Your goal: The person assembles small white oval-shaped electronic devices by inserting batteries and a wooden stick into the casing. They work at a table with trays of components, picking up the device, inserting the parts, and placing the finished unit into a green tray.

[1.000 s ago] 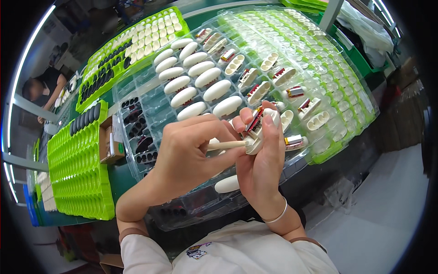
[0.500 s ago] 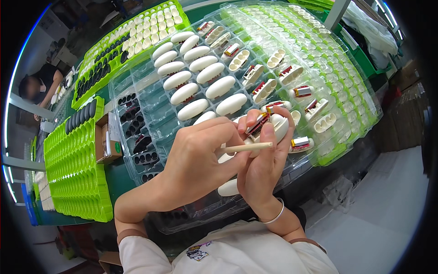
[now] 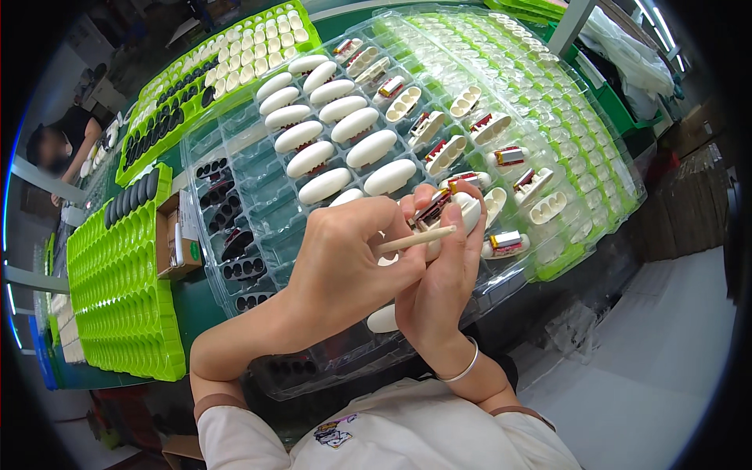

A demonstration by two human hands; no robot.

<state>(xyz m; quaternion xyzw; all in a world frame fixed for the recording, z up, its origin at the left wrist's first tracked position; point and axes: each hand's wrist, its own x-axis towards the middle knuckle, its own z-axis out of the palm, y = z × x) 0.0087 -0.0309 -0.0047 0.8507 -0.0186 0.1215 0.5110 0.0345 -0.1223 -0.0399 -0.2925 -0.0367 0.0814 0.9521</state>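
My left hand [image 3: 333,254] is closed in a pinch around a thin pale wooden stick [image 3: 419,239], whose tip points right, across my right thumb. In my right hand [image 3: 435,294], wearing a silver bangle, is a small white oval casing [image 3: 468,211]. Its open side shows dark red and metallic parts [image 3: 432,208]; fingers cover much of it. Both hands meet over the near side of a clear plastic tray [image 3: 258,184]. White oval shells [image 3: 372,147] sit in its middle rows. To their right lie open white casings [image 3: 445,154], some holding red and silver parts.
Black three-hole pieces [image 3: 243,269] fill the tray's left column. Farther left are a green tray [image 3: 121,313] with black ovals and a small cardboard box [image 3: 176,235]. Clear-covered green trays [image 3: 580,157] stand at right. A person [image 3: 74,145] sits at far left.
The whole view has shifted slightly left. Both hands, with the stick and the casing, have moved a little farther from me; their grips look the same.
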